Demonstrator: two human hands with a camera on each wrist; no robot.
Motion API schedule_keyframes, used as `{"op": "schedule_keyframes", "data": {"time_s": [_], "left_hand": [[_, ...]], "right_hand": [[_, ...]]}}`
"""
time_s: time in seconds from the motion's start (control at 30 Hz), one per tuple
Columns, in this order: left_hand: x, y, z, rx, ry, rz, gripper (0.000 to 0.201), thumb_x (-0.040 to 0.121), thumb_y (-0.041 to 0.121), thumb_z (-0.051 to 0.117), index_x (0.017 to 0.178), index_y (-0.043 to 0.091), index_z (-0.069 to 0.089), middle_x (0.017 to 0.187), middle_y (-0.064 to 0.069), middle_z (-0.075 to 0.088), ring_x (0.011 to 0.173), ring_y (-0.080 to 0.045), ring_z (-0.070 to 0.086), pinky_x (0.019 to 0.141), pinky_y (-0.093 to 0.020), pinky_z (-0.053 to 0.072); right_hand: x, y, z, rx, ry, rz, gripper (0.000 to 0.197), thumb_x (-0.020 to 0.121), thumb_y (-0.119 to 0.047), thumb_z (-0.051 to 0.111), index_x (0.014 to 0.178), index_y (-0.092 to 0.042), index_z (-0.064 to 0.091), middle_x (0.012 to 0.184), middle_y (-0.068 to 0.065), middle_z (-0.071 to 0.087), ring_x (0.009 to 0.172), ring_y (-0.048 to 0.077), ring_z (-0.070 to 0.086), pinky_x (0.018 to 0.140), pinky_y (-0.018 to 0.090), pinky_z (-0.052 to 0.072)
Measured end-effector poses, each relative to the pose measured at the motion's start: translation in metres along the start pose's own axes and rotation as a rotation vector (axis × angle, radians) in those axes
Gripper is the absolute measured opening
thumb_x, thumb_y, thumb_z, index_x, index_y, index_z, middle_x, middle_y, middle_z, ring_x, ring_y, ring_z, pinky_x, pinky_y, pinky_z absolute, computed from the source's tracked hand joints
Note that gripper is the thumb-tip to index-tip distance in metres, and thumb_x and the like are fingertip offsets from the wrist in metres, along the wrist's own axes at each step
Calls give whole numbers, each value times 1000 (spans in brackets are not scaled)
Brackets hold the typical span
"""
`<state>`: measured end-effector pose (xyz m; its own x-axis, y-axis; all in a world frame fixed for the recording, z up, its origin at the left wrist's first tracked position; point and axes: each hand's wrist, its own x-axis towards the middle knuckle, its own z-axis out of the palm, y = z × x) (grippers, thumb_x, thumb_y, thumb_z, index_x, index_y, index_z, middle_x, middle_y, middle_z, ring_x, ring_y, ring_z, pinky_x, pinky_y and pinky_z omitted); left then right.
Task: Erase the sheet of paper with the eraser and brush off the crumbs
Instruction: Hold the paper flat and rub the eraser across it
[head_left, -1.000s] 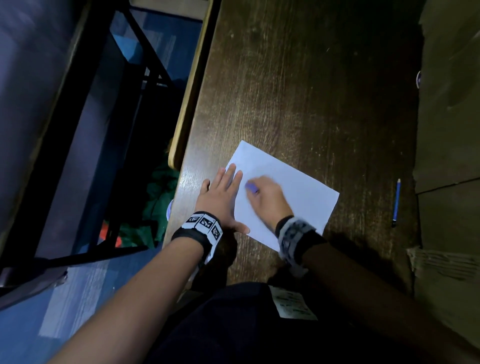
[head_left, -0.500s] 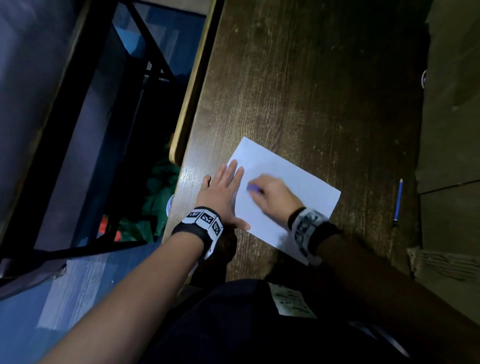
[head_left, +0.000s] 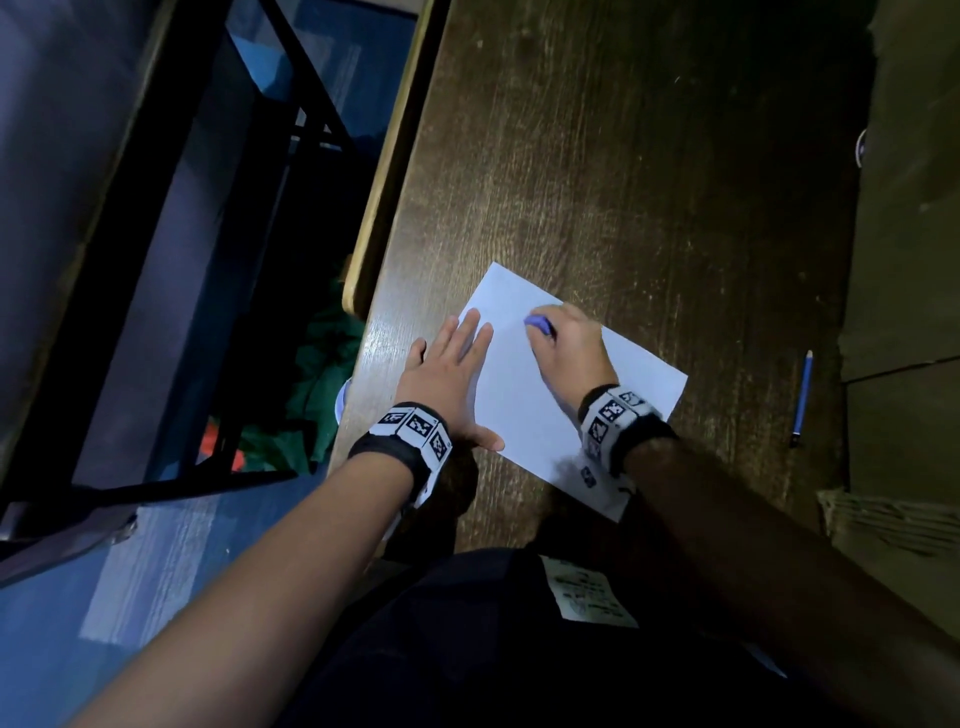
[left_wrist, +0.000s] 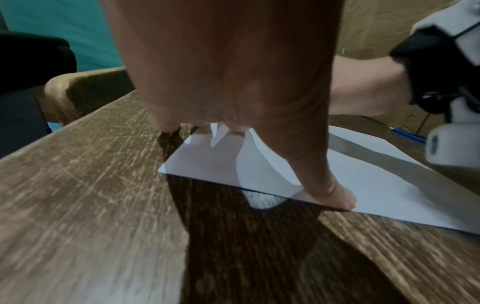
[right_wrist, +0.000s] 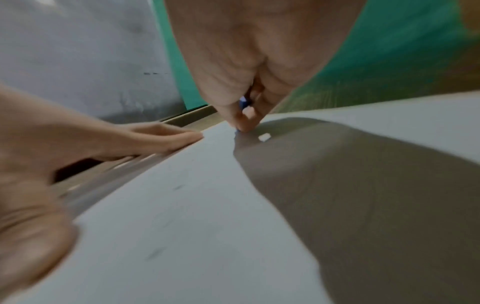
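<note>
Blue pencil (head_left: 801, 397) beside paper (head_left: 519, 410)

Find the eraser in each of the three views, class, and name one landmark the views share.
Head: eraser, blue, at the right hand's fingertips on the sheet's far half.
Left wrist: not in view.
Right wrist: a blue sliver between the pinching fingers, upper centre.
Shared landmark: the white sheet of paper.

On the table (head_left: 597, 156) — 1 sheet of paper (head_left: 524, 395), 1 eraser (head_left: 539, 323), 1 pencil (head_left: 801, 397), 2 hands.
</note>
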<state>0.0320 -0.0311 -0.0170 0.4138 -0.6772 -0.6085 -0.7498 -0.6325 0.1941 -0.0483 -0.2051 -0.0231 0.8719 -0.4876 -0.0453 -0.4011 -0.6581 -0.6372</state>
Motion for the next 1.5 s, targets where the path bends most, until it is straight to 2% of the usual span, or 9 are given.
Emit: {"op": "schedule_keyframes", "data": {"time_s": [0.17,0.37,0.53,0.7,0.87,1.07,1.23,1.4,1.5], "left_hand": [[2,-2,3,-8,13,5,155,56,88,72,159,22,-23,164,3,-34,153,-21,-26,124,-54,1],[1,-1,0,-5,-16,2,154,58,87,72,158,22,-25,163,3,-36,153,-21,-27,123,-52,-2],[3,-2,4,-15,29,7,138,71,74,72,159,22,-22,165,2,-33,154,-22,-23,125,-58,3],[0,-1,1,-8,-9,4,153,59,86,72,159,22,-25,163,3,-36,153,-21,-27,123,-52,-3],[1,-1,2,-7,29,-1,147,64,79,75,160,21,-20,165,2,-32,154,-22,-23,126,-57,4],[-2,2,0,-7,17,-3,153,58,84,75,160,21,-21,165,2,-32,154,-22,-23,123,-53,1],[-1,0,-1,-17,26,-1,151,60,83,75,160,21,-20,166,2,-30,154,-23,-23,125,-55,3],[-1,1,-1,5,7,-3,152,60,85,74,159,21,-22,165,1,-33,154,-23,-24,123,-53,1],[0,0,2,1,40,4,150,61,83,74,160,21,-21,166,1,-31,154,-22,-23,124,-53,3]], "right_hand": [[-53,-17,4,-18,-518,-329,11,95,-19,57,92,-14,66,85,-3,56,80,12,52,82,30,46],[-7,-10,6,23,52,67,14,92,-10,61,101,-5,70,98,9,65,93,23,61,89,35,49],[-61,-36,13,21,-463,-195,11,93,-17,57,91,-14,67,86,4,60,81,20,56,79,32,46],[-10,-13,8,34,40,83,14,92,-12,60,102,-8,70,97,8,65,91,21,61,88,32,49],[-65,-28,10,9,-446,-221,12,95,-17,58,98,-13,68,88,2,59,83,17,56,83,32,47],[-21,-4,0,-29,3,37,14,93,-13,60,102,-7,70,96,10,65,89,24,61,87,32,47],[-66,-24,2,-43,-447,-246,9,92,-14,59,88,-10,66,83,5,58,79,23,56,79,37,46],[-9,-1,-8,-76,12,76,15,92,-12,58,98,-5,69,95,13,65,88,28,61,86,36,49],[-48,-22,14,12,-196,-22,12,92,-10,59,96,-5,69,90,13,62,85,28,59,85,38,48]]}}
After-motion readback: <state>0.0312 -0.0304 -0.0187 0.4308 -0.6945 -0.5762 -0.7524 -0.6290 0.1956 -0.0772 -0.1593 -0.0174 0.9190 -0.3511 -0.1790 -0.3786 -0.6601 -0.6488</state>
